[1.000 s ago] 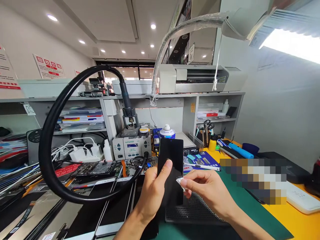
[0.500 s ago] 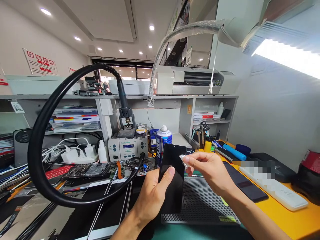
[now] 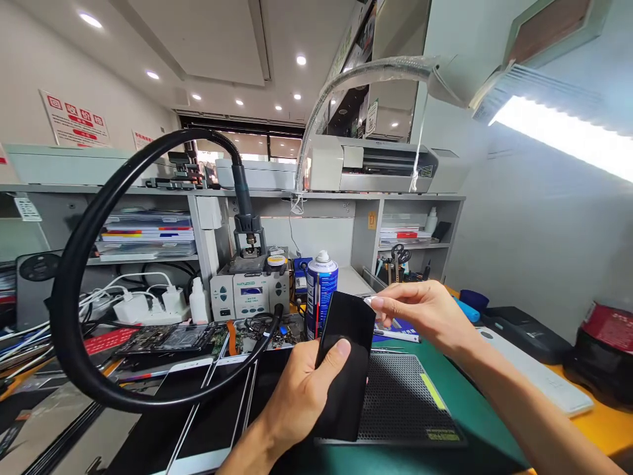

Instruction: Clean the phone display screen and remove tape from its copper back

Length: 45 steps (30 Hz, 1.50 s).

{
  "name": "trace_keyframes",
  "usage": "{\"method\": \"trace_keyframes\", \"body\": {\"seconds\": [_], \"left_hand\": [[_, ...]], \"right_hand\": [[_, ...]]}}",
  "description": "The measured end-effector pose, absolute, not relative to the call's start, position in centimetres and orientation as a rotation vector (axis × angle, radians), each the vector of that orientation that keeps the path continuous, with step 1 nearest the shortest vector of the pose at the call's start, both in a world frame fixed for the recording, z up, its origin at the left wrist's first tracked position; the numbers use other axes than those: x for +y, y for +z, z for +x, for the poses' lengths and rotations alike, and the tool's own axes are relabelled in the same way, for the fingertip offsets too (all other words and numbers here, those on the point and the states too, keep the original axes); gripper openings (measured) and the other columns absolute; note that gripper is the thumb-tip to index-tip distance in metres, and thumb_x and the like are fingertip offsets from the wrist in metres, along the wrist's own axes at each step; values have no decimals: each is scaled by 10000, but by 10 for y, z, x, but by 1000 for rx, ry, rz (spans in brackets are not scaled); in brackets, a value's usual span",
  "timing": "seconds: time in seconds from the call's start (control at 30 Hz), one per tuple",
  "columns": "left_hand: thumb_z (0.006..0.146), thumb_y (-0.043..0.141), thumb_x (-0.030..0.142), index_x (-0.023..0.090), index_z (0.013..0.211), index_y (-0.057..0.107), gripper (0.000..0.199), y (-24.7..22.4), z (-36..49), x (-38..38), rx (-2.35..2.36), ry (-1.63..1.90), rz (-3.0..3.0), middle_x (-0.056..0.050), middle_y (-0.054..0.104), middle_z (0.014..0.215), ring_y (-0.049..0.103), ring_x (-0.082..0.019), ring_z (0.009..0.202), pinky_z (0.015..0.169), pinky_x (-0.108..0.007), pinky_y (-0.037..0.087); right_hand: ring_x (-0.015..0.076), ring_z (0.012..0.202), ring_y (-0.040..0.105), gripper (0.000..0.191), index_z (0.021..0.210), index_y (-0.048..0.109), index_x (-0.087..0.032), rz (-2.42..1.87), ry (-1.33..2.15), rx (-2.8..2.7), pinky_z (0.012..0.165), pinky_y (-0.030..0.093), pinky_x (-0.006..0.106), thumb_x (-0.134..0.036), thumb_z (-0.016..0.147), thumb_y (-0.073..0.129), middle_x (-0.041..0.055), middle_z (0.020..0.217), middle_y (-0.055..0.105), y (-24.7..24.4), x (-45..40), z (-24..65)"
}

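Note:
My left hand (image 3: 307,388) is wrapped round a black smartphone (image 3: 352,323), its thumb lying across the dark glass. The phone stands nearly upright, tilted a little, above a perforated dark pad (image 3: 405,396). At the phone's upper right corner, my right hand (image 3: 428,313) pinches a small crumpled white piece (image 3: 368,300), which looks like tissue or wipe. Most of that piece is hidden by the fingers. The fingers behind the phone are out of sight.
A blue-and-white spray can (image 3: 322,287) stands behind the phone. On the left, a thick black hose (image 3: 66,316) loops from a hot-air station (image 3: 250,293) over several phone screens (image 3: 212,412). A white slab-like device (image 3: 539,373) lies on the right. A lamp (image 3: 554,125) hangs above.
My right hand has shifted from the phone's upper face to its top right corner with the white piece. The phone has tilted slightly in my left hand. The view has turned a little.

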<state>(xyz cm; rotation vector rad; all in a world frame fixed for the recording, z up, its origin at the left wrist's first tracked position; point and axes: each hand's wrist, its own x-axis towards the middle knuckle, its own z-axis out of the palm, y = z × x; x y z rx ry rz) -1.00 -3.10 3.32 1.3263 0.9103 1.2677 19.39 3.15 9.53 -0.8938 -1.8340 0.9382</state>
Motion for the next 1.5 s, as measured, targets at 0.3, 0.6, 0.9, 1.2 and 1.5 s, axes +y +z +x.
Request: {"method": "trace_keyframes", "body": {"seconds": [0.3,0.6,0.9,1.2,1.5], "left_hand": [[911,492,568,114,841,645,484,33,-10,-33,924,1010,1379,-174,769,779,625,-148,538,488,-221,460],[902,481,597,126,869,638,498,25,-7,-31,907,932,1425,-168,759,783,690,-210,645,521,-248,475],[899,496,587,133,831,633,479,24,-6,-33,898,901,1436,-119,725,750,681,-208,656,537,-251,462],[880,467,647,154,840,620,518,20,0,-28,852,983,1360,-67,661,667,603,-168,589,594,-302,486],[882,519,594,208,1175,571,487,20,2,-29,860,1019,1339,-13,623,688,616,-174,600,572,-316,531]], "right_hand": [[179,657,585,293,767,812,-191,-966,791,-2103,579,453,283,-475,781,743,42,726,706,116,31,203],[233,775,680,313,835,832,-202,-960,759,-2174,622,508,283,-495,786,731,53,832,776,118,30,191],[210,686,676,314,821,824,-200,-916,628,-2174,549,485,270,-490,816,705,40,745,763,117,26,173],[134,526,480,284,848,754,-215,-930,430,-1914,449,353,254,-483,867,662,6,602,587,112,0,174],[142,555,548,199,872,757,-205,-997,96,-2096,504,426,259,-333,914,610,22,663,651,97,12,158]]}}
